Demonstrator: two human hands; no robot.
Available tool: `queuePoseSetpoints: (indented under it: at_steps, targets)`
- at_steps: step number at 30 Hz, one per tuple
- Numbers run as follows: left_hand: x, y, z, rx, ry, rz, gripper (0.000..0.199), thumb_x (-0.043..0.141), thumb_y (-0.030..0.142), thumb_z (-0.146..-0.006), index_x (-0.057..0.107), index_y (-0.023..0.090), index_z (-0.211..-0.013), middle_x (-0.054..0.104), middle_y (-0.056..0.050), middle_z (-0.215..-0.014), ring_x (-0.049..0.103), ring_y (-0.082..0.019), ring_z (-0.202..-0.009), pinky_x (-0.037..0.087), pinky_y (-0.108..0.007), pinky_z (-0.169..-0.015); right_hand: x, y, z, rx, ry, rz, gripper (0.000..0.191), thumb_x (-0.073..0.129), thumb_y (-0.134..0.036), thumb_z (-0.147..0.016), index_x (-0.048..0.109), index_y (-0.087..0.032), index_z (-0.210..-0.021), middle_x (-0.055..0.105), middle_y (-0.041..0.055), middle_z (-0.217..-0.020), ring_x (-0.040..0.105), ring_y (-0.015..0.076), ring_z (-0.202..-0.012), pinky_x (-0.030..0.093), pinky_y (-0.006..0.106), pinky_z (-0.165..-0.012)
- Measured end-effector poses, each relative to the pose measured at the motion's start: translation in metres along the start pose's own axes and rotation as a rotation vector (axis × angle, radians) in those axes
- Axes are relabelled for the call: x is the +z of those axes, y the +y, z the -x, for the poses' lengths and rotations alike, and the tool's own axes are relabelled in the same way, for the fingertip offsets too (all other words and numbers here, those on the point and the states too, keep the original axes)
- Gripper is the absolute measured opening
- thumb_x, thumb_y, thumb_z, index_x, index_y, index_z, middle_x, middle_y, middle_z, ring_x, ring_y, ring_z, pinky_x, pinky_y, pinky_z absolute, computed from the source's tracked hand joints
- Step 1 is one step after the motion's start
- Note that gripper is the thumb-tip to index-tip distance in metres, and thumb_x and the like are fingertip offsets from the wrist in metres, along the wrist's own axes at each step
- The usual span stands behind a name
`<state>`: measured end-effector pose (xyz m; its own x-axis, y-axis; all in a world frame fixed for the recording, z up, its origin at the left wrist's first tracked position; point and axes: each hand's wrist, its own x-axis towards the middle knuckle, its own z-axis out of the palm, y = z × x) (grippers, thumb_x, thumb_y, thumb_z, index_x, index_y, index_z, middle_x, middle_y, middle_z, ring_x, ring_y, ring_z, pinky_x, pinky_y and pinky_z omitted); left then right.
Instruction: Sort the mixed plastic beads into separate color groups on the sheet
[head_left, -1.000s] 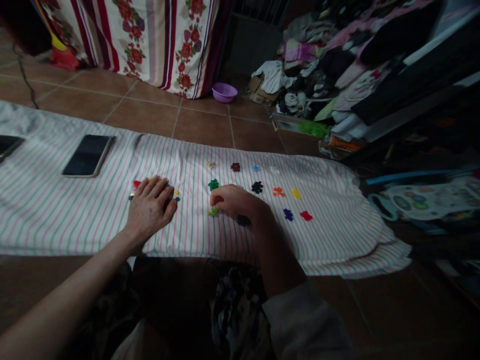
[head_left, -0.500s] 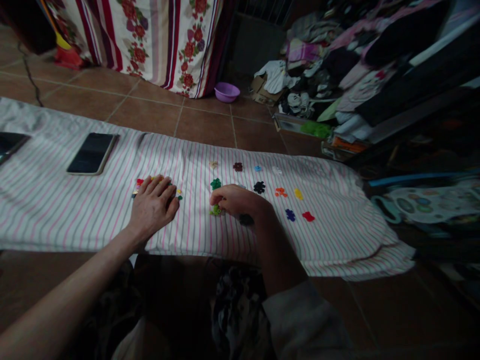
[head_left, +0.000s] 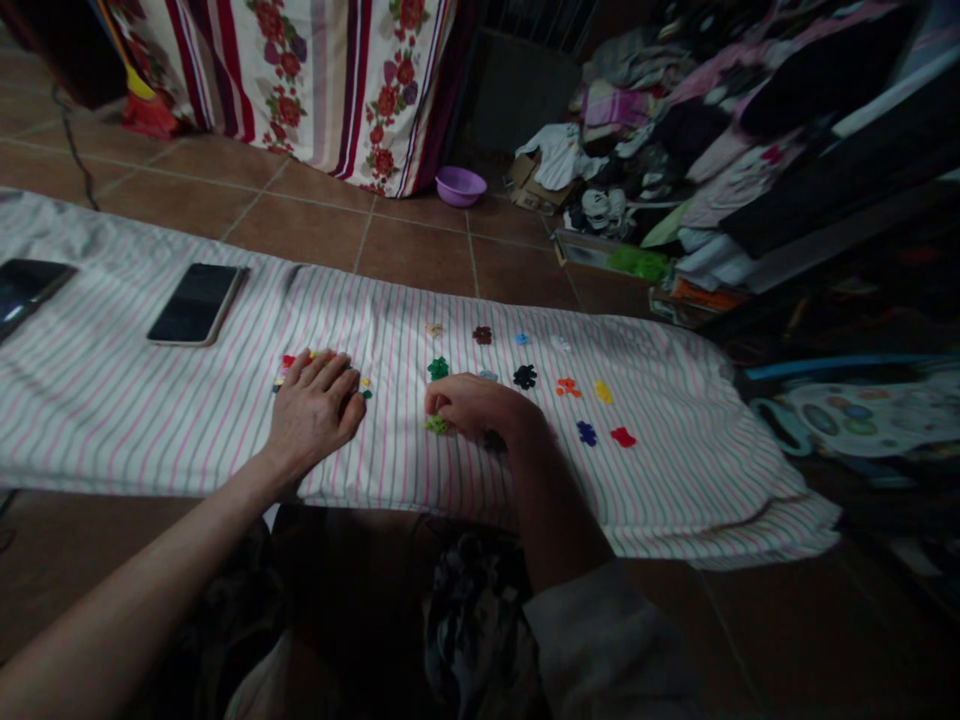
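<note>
My left hand (head_left: 315, 405) lies flat, fingers stretched out, over a heap of small mixed-colour pieces (head_left: 288, 362) that peek out around it. My right hand (head_left: 480, 402) is closed in a pinch, its fingertips at a small pile of lime green pieces (head_left: 436, 425); what sits between them is too small to make out. Just beyond it are dark green pieces (head_left: 438, 369) and grey pieces (head_left: 488, 376), the grey partly hidden. A dark pile (head_left: 493, 440) shows under the right wrist. Black pieces (head_left: 525, 376), orange pieces (head_left: 568, 387) and yellow pieces (head_left: 603, 391) lie farther right.
Brown (head_left: 482, 335), blue (head_left: 522, 339), purple (head_left: 586, 433) and red piles (head_left: 622, 437) also dot the striped cloth (head_left: 697, 470). Two phones (head_left: 196, 304) lie at left. A purple basin (head_left: 460, 186) stands on the tiled floor, with heaped clothes (head_left: 559, 155) behind.
The whole view has shifted slightly, so everything sits a little farther right. Both hands keep nearly the same places on the cloth, the right still pinched at the lime green pile.
</note>
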<state>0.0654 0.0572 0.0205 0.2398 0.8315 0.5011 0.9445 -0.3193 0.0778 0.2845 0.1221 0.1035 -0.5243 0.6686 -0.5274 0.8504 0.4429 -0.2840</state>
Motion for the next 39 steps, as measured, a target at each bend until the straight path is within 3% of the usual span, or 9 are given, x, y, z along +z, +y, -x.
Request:
queuePoseSetpoints:
  at_steps: [9, 16, 22, 27, 34, 39]
  targets:
    - [-0.002, 0.001, -0.001, -0.022, 0.005, 0.024, 0.028, 0.046, 0.032, -0.086, 0.065, 0.019, -0.104, 0.063, -0.009, -0.123, 0.051, -0.026, -0.122, 0.03, -0.049, -0.112, 0.001, 0.004, -0.006, -0.054, 0.014, -0.02, 0.029, 0.051, -0.006, -0.073, 0.071, -0.017, -0.09, 0.07, 0.0024, -0.09, 0.059, 0.0127, -0.081, 0.037, 0.02, -0.066]
    - [-0.001, 0.001, 0.001, -0.036, 0.017, 0.029, 0.029, 0.046, 0.031, -0.087, 0.064, 0.019, -0.106, 0.064, -0.008, -0.122, 0.052, -0.026, -0.122, 0.03, -0.05, -0.112, -0.004, -0.003, -0.006, -0.033, -0.055, -0.016, 0.031, 0.052, -0.007, -0.074, 0.072, -0.018, -0.095, 0.07, 0.0026, -0.086, 0.06, 0.0124, -0.077, 0.037, 0.02, -0.065]
    - [-0.001, 0.0, 0.002, -0.046, 0.009, 0.03, 0.029, 0.044, 0.03, -0.088, 0.063, 0.02, -0.108, 0.063, -0.007, -0.123, 0.049, -0.025, -0.125, 0.029, -0.05, -0.112, -0.005, -0.007, -0.012, -0.072, 0.129, -0.035, 0.024, 0.047, -0.013, -0.081, 0.069, -0.017, -0.09, 0.068, 0.0039, -0.087, 0.057, 0.0134, -0.079, 0.035, 0.021, -0.065]
    - [-0.002, -0.003, 0.003, -0.065, 0.008, 0.061, 0.029, 0.045, 0.029, -0.088, 0.062, 0.023, -0.11, 0.062, -0.006, -0.125, 0.046, -0.026, -0.128, 0.027, -0.052, -0.112, 0.005, -0.026, -0.029, -0.14, 0.256, -0.048, 0.023, 0.046, -0.015, -0.083, 0.067, -0.017, -0.09, 0.067, 0.0041, -0.09, 0.055, 0.0143, -0.082, 0.034, 0.023, -0.07]
    - [-0.012, -0.011, 0.006, -0.105, -0.008, 0.048, 0.032, 0.045, 0.033, -0.088, 0.06, 0.021, -0.113, 0.06, -0.007, -0.128, 0.041, -0.026, -0.132, 0.028, -0.049, -0.113, 0.016, -0.05, -0.045, -0.146, 0.278, 0.012, 0.019, 0.048, -0.019, -0.086, 0.065, -0.018, -0.094, 0.065, 0.0055, -0.095, 0.054, 0.0156, -0.087, 0.033, 0.025, -0.075]
    - [-0.019, -0.019, 0.011, -0.089, -0.022, 0.031, 0.042, 0.05, 0.047, -0.086, 0.056, 0.026, -0.122, 0.05, -0.007, -0.139, 0.028, -0.029, -0.141, 0.027, -0.05, -0.113, 0.021, -0.057, -0.051, -0.102, 0.287, 0.055, 0.017, 0.052, -0.023, -0.085, 0.063, -0.018, -0.097, 0.064, 0.0055, -0.095, 0.054, 0.0167, -0.085, 0.034, 0.025, -0.073]
